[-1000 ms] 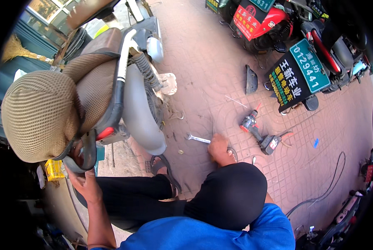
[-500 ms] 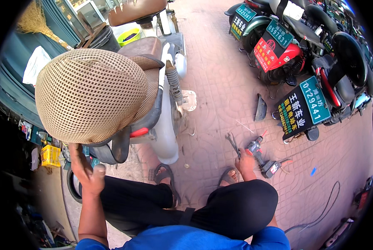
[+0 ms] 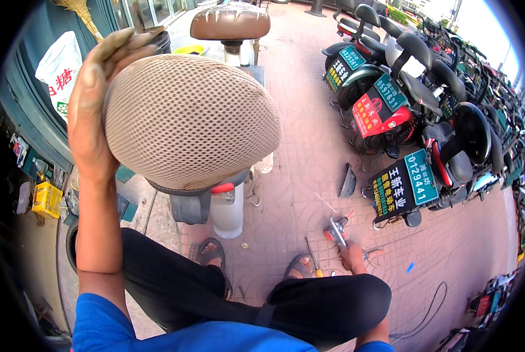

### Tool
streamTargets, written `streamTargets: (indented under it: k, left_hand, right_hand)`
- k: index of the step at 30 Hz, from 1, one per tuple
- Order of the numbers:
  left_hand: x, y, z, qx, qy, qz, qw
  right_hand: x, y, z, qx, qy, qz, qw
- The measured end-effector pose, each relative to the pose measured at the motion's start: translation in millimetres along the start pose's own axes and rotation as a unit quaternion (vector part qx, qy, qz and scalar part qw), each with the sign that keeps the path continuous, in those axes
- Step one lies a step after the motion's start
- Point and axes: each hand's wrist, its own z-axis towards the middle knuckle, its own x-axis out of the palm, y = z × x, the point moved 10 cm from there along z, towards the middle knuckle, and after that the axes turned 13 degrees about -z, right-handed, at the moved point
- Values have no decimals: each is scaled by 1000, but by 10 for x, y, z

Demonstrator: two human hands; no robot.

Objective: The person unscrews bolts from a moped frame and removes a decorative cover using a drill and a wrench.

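A large saddle in a tan mesh cover (image 3: pixel 192 117) fills the upper middle, on an electric scooter with a light grey rear fender (image 3: pixel 226 214) and red reflector. My left hand (image 3: pixel 95 111) is raised along the cover's left side, palm against the mesh, fingers stretched up past its top. Down on the paving, my right hand (image 3: pixel 351 257) is closed around a slim silver metal tool (image 3: pixel 337 227), blurred, its exact kind unclear. That tool lies across a red and grey cordless drill (image 3: pixel 331 236), partly hidden by the hand. Beside them lies a screwdriver with a yellow handle (image 3: pixel 318 272).
Orange-handled pliers (image 3: pixel 375 253) lie right of my hand, a dark curved plastic piece (image 3: pixel 347 180) farther off. Parked scooters (image 3: pixel 391 111) line the right side. At left are a white sack (image 3: pixel 63 70) and a yellow crate (image 3: pixel 46 199). A brown seat (image 3: pixel 230 23) stands beyond.
My left hand has moved up from below the saddle to its left side. My right hand has shifted toward the drill; the dark tool it was at is out of it, and a silver one shows there.
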Motion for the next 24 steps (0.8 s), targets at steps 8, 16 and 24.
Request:
streamTargets:
  k: [8,16,24]
  left_hand:
    - [18,1014,66,-301,-21,-324,897]
    - [139,1492,-23,-270,-46,-64,960]
    - [58,1163,-43,-186,-37,74,979]
  right_hand:
    - [-3029,1180,47,-160,-174,383,893]
    - [-3470,1978,763,-159,-285,322,889]
    - [171,3099,882,-146,-79,-15,986]
